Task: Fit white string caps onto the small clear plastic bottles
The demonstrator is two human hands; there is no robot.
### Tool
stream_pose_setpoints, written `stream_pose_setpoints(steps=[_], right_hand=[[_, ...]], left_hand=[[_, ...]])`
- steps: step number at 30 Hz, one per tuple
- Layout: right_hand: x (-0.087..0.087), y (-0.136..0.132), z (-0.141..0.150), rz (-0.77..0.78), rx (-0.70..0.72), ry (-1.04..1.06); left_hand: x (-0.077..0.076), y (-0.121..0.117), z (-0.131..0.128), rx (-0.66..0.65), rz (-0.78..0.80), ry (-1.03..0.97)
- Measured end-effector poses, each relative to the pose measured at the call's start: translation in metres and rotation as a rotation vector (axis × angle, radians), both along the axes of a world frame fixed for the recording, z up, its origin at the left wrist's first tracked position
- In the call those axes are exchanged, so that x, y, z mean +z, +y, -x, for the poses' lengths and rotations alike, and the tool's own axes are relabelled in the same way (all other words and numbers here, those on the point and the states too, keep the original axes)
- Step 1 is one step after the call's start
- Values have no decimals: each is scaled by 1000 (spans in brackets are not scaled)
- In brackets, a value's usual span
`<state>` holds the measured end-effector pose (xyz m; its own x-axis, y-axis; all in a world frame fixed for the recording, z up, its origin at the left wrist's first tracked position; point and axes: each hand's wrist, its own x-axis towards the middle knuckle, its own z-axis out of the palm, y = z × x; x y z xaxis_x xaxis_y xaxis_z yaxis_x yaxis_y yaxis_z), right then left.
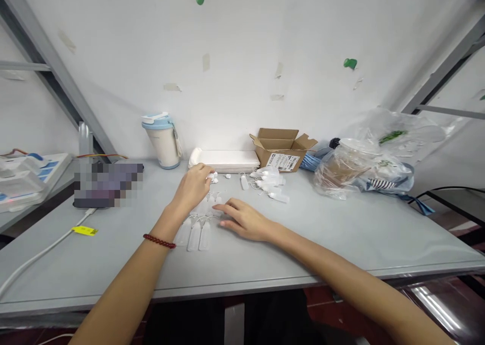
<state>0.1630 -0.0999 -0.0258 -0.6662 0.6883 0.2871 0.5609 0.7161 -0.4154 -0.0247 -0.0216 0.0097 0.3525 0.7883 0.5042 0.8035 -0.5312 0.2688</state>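
Note:
My left hand (195, 186) reaches over the table beside a small pile of white caps (214, 179). Its fingers are bent, with thumb and fingers apart around the pile's near side. My right hand (246, 219) rests low on the table, thumb and index finger stretched out and apart. The index fingertip is at the back row of translucent plastic squeeze bottles (207, 204), and whether it presses on one is hard to see. In front of that row lie several more squeeze bottles (194, 235), side by side with thin white nozzles pointing away from me.
More capped bottles (271, 183) lie in a heap before an open cardboard box (282, 153). A white stack (227, 159) stands against the wall. A tumbler (162, 140), a blurred-out device (109, 186) with a cable, and plastic bags (341, 176) flank the work area.

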Motion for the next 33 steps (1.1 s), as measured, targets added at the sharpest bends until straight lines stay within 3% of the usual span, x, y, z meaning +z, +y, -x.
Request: stream_pose_setpoints(steps=[7, 15, 21, 26, 33], right_hand=[[0, 8, -7, 59, -66, 6], [-7, 9, -9, -50, -85, -39], [-11, 11, -12, -87, -140, 32], [-11, 13, -14, -129, -158, 94], [-9, 17, -19, -202, -147, 166]], left_hand=[[11, -13, -10, -63, 43, -140], [10, -14, -13, -83, 139, -292], [15, -18, -13, -27, 386, -480], [19, -25, -19, -85, 656, -712], [24, -33, -26, -113, 742, -855]])
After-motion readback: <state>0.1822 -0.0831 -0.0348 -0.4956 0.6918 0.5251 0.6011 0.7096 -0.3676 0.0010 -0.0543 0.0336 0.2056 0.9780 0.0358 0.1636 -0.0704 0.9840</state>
